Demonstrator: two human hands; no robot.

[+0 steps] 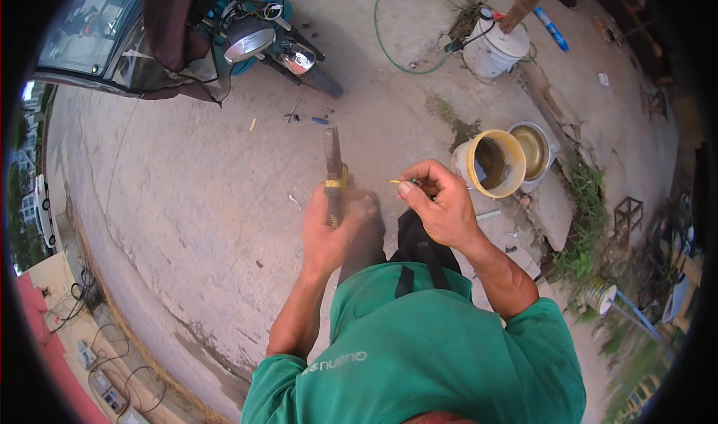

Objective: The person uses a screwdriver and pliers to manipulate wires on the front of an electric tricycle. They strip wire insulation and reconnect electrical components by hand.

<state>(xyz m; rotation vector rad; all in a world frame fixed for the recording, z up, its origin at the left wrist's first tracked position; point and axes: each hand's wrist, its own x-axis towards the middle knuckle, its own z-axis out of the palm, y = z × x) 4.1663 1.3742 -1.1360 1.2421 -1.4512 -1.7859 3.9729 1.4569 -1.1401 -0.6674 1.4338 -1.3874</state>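
Observation:
My left hand (334, 226) is wrapped round a black-and-yellow handled tool (333, 155). Its worn metal head points away from me; it looks like pliers, but the exact kind is unclear. To the right, my right hand (443, 203) pinches a short thin yellow piece (395, 182) between thumb and fingers, with a bit of green beside it. That piece resembles a wire end, though it is too small to be sure. A gap separates the tool from the yellow piece.
A yellow-rimmed bucket (474, 166) stands just right of my right hand, beside a pale basin (552, 149). Farther off are a lidded white bucket (486, 56), a green hose (383, 39), a motorcycle (250, 39) and a blue-handled screwdriver (320, 120) on the concrete.

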